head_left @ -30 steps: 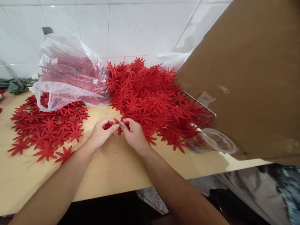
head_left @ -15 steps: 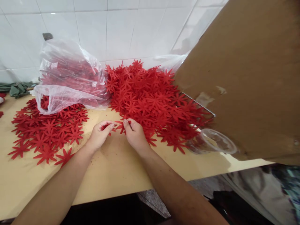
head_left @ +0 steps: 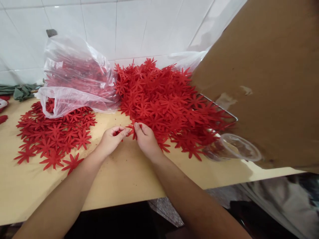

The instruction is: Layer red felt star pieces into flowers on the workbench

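Note:
Both hands meet over the table in front of the larger pile. My left hand (head_left: 113,137) is closed, thumb against fingers, pinching the edge of a red flower-shaped cutout (head_left: 132,127). The same cutout's other side is pinched between thumb and fingers of my right hand (head_left: 146,136). Most of the cutout is covered by the fingers. Just beyond my right hand rises a tall heap of red flower cutouts (head_left: 159,99) with long narrow petals. A lower, looser pile of similar cutouts (head_left: 54,136) lies left of my left hand.
A clear plastic bag (head_left: 77,76) of red pieces stands behind the left pile. At the right, a large cardboard sheet or box (head_left: 269,76) rises beside a clear plastic cup (head_left: 239,147) on its side. Green fabric (head_left: 22,92) lies far left on the wooden table (head_left: 119,186).
My hands have drawn slightly closer together around the cutout. The whole view has shifted a little, so the piles and bag appear higher and further right.

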`<state>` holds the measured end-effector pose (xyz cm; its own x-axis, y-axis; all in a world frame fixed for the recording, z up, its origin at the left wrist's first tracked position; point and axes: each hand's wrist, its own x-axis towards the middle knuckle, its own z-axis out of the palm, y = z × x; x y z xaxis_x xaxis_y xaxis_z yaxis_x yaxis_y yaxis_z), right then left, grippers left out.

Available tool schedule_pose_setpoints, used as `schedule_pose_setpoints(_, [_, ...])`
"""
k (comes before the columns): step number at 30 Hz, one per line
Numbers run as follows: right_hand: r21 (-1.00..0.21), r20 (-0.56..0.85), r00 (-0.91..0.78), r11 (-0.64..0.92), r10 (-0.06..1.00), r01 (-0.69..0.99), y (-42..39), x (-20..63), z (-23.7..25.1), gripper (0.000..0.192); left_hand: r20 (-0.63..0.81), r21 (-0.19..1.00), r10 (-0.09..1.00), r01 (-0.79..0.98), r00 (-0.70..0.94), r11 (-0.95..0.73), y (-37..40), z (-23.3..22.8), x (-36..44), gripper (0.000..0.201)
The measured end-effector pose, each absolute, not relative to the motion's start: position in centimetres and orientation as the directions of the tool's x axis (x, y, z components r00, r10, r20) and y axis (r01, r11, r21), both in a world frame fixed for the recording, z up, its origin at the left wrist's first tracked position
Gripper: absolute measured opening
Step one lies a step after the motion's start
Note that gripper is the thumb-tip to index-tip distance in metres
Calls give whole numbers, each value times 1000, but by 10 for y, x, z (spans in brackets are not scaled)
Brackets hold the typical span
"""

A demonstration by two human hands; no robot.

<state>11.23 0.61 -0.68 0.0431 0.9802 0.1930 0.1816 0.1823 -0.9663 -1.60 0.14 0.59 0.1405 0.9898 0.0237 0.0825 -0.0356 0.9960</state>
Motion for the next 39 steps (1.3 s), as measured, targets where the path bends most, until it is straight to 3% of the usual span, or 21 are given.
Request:
schedule_pose_setpoints(6, [-989, 146, 14, 146, 989, -27, 8, 112, -9, 40, 14, 999, 996, 49, 91, -19, 4, 4, -16, 13])
schedule_pose_setpoints(15, [-992, 126, -102, 126, 987, -6, 6, 112, -7, 38, -1, 998, 998, -56, 58, 4, 1, 7, -14, 14])
schedule_pose_setpoints(33, [-990, 142, -135, 139, 981, -32, 5, 109, -8, 36, 43, 993, 999, -113, 8, -42, 2, 2, -12, 13])
schedule_pose_setpoints(39, [-978, 164, -149, 180, 975, 101, 3, 108, -4, 37, 34, 986, 999, -165, 0, -34, 0, 6, -12, 5])
